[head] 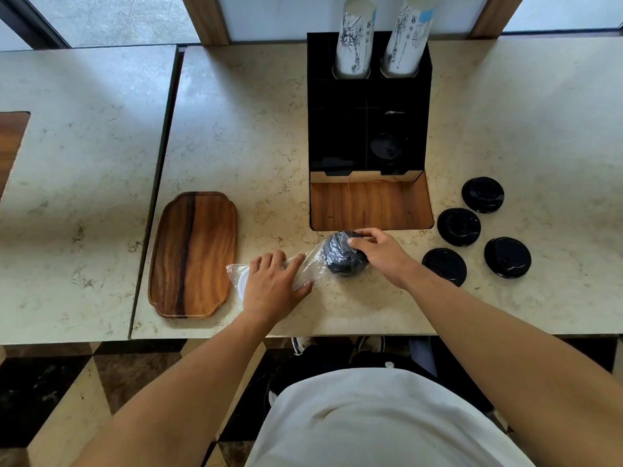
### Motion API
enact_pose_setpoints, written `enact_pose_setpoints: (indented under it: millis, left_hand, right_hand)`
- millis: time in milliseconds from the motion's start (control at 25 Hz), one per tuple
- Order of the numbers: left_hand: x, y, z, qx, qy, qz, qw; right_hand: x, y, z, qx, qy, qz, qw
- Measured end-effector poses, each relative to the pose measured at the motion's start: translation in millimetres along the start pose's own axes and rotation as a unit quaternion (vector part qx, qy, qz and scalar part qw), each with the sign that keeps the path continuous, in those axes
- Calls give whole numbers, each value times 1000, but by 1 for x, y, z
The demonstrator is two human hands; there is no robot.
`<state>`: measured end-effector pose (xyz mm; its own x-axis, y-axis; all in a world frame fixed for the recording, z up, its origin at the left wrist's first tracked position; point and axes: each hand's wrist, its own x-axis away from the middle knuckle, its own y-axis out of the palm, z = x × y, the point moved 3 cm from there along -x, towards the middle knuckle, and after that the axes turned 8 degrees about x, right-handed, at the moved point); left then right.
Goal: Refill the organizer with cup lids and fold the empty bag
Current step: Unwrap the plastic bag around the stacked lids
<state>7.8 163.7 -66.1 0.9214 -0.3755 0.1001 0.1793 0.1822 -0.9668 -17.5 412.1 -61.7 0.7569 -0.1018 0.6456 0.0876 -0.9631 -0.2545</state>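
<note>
Right now the left hand (274,284) is lying flat, fingers spread wide, pressing the clear plastic bag (303,267) down on the marble tabletop (242,136) close to its near edge. The right hand (381,252) is closing its fingers around the stack of black lids (340,257) sitting at the bag's right end, still inside the plastic. Just beyond the stack, the black organizer (369,129) is standing toward the far edge, with two sleeves of paper cups (357,38) rising from its rear slots and a wooden-floored bay (371,205) opening toward the near edge. Four loose black lids (458,227) are lying apart from each other toward the right side. A wooden tray (194,254) is resting near the left edge, just beside the bag. Bare marble is stretching open between tray and organizer and along the far right.
</note>
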Motion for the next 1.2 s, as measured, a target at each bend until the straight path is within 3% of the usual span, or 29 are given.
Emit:
enact_pose_setpoints:
  millis: [160, 360, 680, 1200]
  left_hand:
    - [0, 0, 0, -1, -1, -4, 1000]
    - [0, -2, 1, 1, -2, -6, 1000]
    - [-2, 0, 2, -5, -22, -15, 1000]
    - [-13, 2, -2, -8, -24, -14, 1000]
  right_hand:
    - [3, -4, 3, 3, 4, -24, 1000]
    - [7, -13, 0, 2, 15, 17, 1000]
    - [4, -18, 2, 87, 22, -12, 996]
    - [4, -16, 16, -29, 35, -32, 998]
